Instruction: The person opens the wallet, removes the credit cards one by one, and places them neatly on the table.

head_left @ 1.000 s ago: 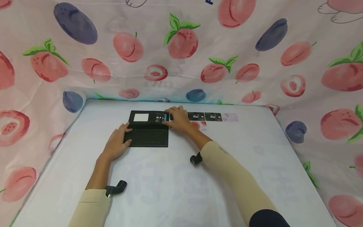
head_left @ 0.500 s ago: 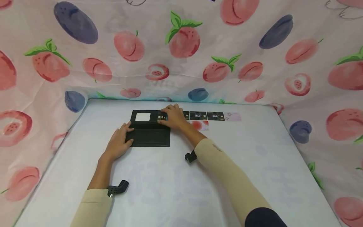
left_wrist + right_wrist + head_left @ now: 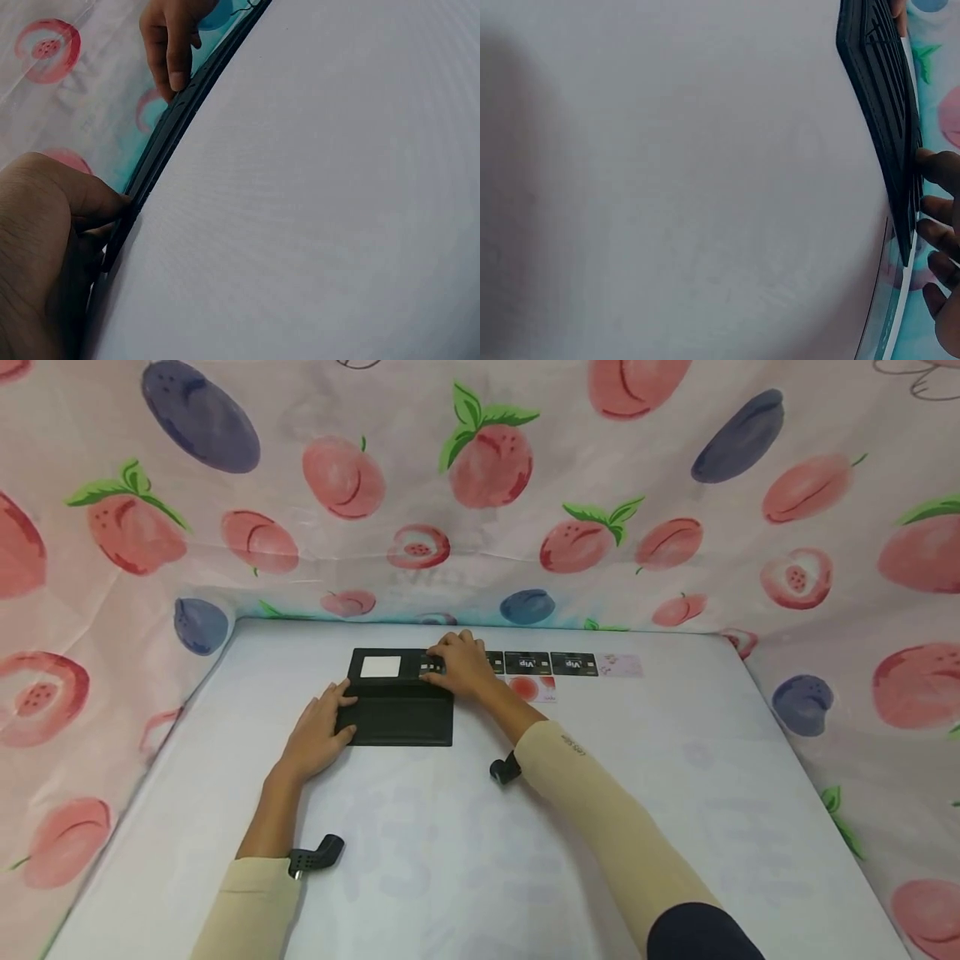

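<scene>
A black bifold wallet (image 3: 397,720) lies opened flat on the white table, with a white window panel and card slots (image 3: 427,667) in its upper half. My left hand (image 3: 315,735) rests on its left edge, fingers mostly straight; the left wrist view shows the left thumb (image 3: 101,201) touching that edge. At the upper right of the wallet, my right hand (image 3: 463,664) pinches a card at the slots, thumb and forefinger apart along its sides. The right hand hides most of that card. In the right wrist view, the right fingers (image 3: 939,169) are by the wallet's slotted side (image 3: 889,97).
Right of the wallet lies a row of black VIP cards (image 3: 527,663) ending in a pale pink card (image 3: 620,666). Below the row sits a card with a red picture (image 3: 531,688), partly behind the right wrist. A fruit-print cloth (image 3: 420,485) hangs behind the table (image 3: 420,852).
My right hand has moved left over the wallet's slots with the card, covering more of them. The left hand has stayed at the wallet's left edge. The view has shifted slightly.
</scene>
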A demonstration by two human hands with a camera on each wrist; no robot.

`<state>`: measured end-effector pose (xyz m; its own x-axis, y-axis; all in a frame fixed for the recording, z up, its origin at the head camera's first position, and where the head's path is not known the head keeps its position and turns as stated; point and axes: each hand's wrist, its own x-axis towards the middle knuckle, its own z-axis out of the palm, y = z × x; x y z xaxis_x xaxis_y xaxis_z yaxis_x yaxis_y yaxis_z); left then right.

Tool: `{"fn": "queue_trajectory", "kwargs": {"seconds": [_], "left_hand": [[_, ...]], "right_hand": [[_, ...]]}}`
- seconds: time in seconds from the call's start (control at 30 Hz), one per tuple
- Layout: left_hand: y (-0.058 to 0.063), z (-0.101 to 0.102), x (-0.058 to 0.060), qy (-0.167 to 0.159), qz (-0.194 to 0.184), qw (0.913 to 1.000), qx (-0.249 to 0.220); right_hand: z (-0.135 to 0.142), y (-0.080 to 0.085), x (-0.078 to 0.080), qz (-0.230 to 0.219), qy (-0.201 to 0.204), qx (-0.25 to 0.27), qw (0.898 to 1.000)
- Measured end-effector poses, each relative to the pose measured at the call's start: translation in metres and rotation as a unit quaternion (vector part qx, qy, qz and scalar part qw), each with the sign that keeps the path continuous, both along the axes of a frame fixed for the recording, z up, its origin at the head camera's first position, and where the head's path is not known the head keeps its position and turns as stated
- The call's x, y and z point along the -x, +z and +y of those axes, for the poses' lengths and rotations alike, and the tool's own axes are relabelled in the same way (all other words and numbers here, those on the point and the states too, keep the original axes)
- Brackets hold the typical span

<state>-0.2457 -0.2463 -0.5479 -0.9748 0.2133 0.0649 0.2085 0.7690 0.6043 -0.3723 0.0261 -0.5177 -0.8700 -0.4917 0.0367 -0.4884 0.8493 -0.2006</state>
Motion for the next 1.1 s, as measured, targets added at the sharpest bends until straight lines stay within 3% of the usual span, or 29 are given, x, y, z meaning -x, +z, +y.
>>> {"fn": "queue_trajectory", "kwargs": {"seconds": [0.2,0.83,1.1], "left_hand": [[-0.001,0.000,0.000,0.000,0.005,1.0000,-0.004],[0.002,0.000,-0.004,0.009,0.006,0.9999,0.005],[0.000,0.000,-0.003,0.008,0.010,0.9999,0.004]], "right_hand": [[0.002,0.000,0.004,0.002,0.018,-0.011,1.000],[0.035,-0.002,0.008,-0.024,0.032,0.078,0.996],[0.025,-0.001,0.009,-0.020,0.053,0.042,0.998]]}}
